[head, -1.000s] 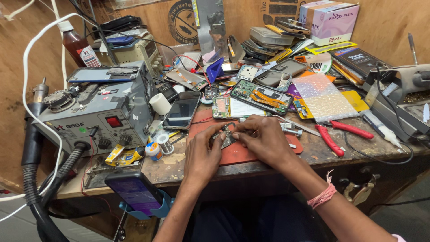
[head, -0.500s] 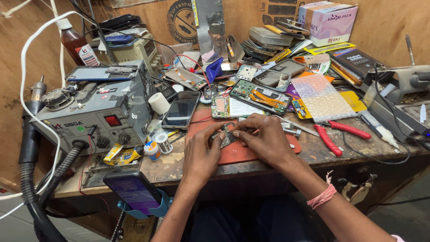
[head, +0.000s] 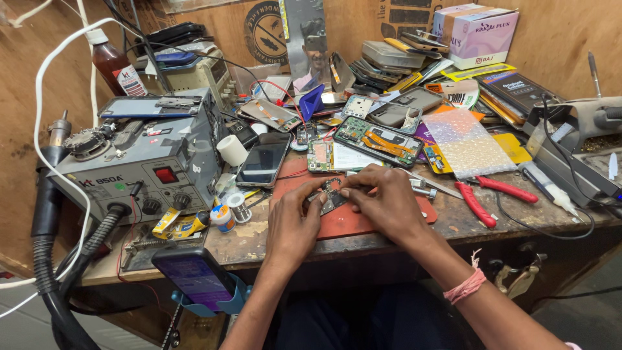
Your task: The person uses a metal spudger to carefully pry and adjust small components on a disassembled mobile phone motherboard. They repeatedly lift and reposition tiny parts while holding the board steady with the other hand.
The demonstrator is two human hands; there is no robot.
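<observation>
Both hands meet over the red mat (head: pixel 363 217) on the surface (head: pixel 259 236). The left hand (head: pixel 293 223) and right hand (head: pixel 382 198) pinch a small circuit board (head: pixel 330 196) between their fingertips, just above the mat. A dark phone (head: pixel 264 160) lies left of the mat, red pliers (head: pixel 483 198) right of it.

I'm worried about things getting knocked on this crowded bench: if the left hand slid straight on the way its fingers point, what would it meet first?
The left hand points up and right, over the small circuit board it pinches on the red mat. Beyond that, probably the right hand, whose fingers meet it there; depth is hard to judge.
</observation>
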